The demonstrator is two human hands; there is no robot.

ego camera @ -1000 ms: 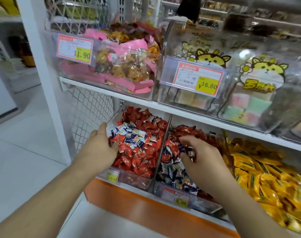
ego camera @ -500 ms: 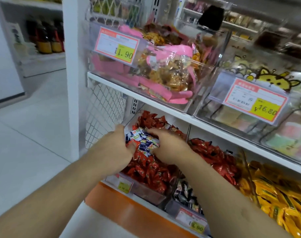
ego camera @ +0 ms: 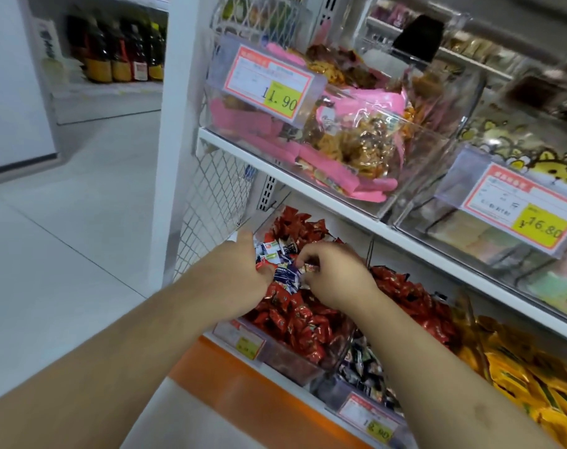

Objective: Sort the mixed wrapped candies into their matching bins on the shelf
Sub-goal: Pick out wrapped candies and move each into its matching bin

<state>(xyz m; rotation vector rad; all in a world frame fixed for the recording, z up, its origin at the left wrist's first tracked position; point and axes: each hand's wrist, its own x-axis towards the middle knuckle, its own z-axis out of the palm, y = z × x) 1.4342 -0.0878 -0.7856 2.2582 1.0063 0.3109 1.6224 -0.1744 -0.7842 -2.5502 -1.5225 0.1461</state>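
Nearest the camera, forearms: both bare arms reach forward and down to the lower shelf, meeting over the leftmost bin.
Left hand (ego camera: 240, 273): curled around a loose clutch of dark blue and white wrapped candies (ego camera: 283, 270), fingers closed on them at the pile's left side.
Right hand (ego camera: 332, 277): fingertips pinched shut on one small wrapped candy at the right edge of that same cluster; which colour it is, I cannot tell.
Left clear plastic bin (ego camera: 285, 359): filled with red foil-wrapped candies (ego camera: 295, 319); the blue and white ones lie on top, near the back, as strays.
Middle clear plastic bin (ego camera: 346, 392): just beside it to the right, holding more dark blue and white pieces (ego camera: 361, 364) at the front and red ones behind, so it looks like the strays' likely home.
Yellow wrapped candies (ego camera: 515, 374): heaped in the next compartment on the right, well apart from the hands.
Step in hand: gathering the blue and white strays off the red pile.
Doing it well: skim only the top layer, check that no red wrapper rides along in the clutch, keep the left hand cupped beneath so nothing drops over the front lip, then carry the lot across the divider in one go.
Upper shelf: clear tub of pink-wrapped snack packs (ego camera: 350, 147) with a red-bordered price card marked 11.90 (ego camera: 272, 82), untouched.
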